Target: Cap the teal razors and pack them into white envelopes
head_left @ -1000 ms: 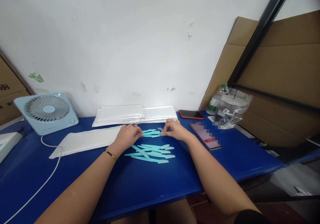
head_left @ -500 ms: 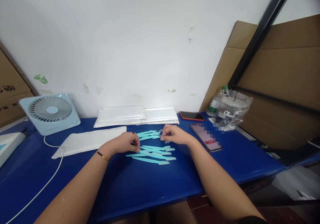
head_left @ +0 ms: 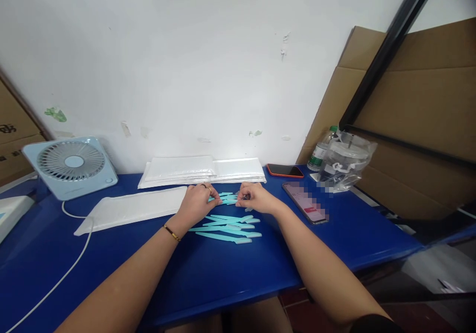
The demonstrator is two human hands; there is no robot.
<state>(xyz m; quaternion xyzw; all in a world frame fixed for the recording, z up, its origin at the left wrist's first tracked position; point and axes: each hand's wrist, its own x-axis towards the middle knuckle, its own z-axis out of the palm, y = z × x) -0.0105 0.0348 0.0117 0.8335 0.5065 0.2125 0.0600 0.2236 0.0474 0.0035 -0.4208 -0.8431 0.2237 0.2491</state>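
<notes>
Several turquoise razor-like sticks with pale blade covers (head_left: 223, 236) lie in a loose fan on the blue table (head_left: 223, 278). Behind them is a second small group of turquoise sticks (head_left: 227, 198), partly hidden by my fingers. My left hand (head_left: 203, 201) is closed in a pinch at the left end of that rear group. At its right end my right hand (head_left: 254, 197) has thumb and fingertips pressed together. What either pinch holds is too small to make out. A small clear piece shows just under the right fingers.
White padded envelopes (head_left: 178, 169) are stacked by the wall, and one more (head_left: 130, 209) lies left. A blue fan (head_left: 74, 162) with a white cable stands left. Two phones (head_left: 285, 170), a bottle (head_left: 318, 155) and a bagged cup (head_left: 347, 159) are at right.
My left hand has moved from the front fan of sticks up and right to the rear group, closer to my right hand. The right hand has barely shifted.
</notes>
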